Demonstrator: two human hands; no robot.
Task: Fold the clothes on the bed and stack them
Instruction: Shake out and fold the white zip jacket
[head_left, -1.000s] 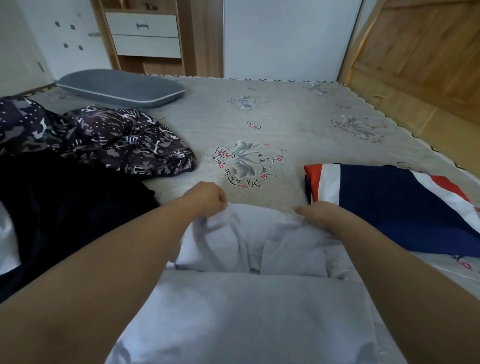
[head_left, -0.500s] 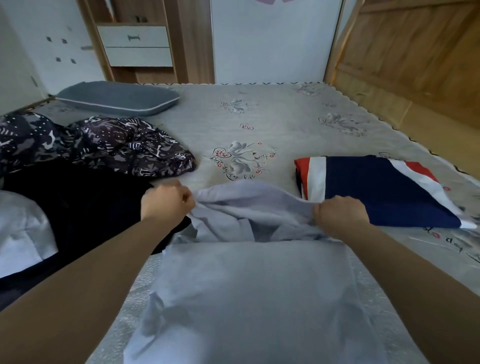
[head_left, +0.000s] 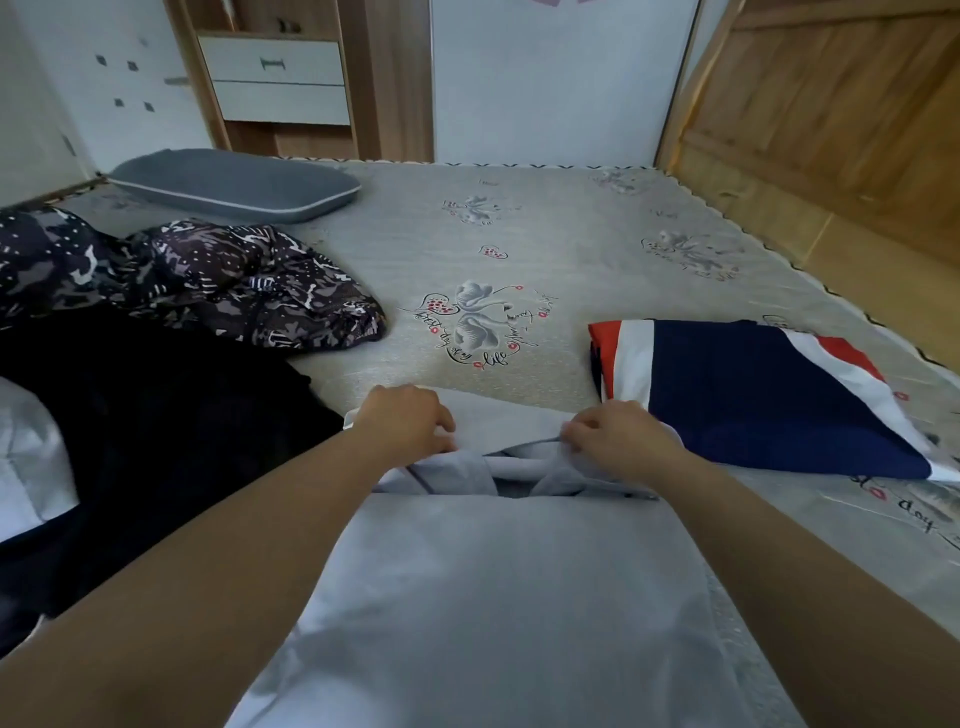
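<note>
pale grey shirt (head_left: 498, 597) lies lengthwise away from the person. left hand (head_left: 408, 423) and right hand (head_left: 615, 436) each pinch its far end.

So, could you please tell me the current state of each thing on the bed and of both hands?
Light grey garment: spread flat, far end bunched.
Left hand: grips the bunched end.
Right hand: pinches the bunched end.
Navy, red and white garment: folded.
Patterned garment: crumpled, unfolded.
Black garment: unfolded.
Pillow: lying flat.
</note>
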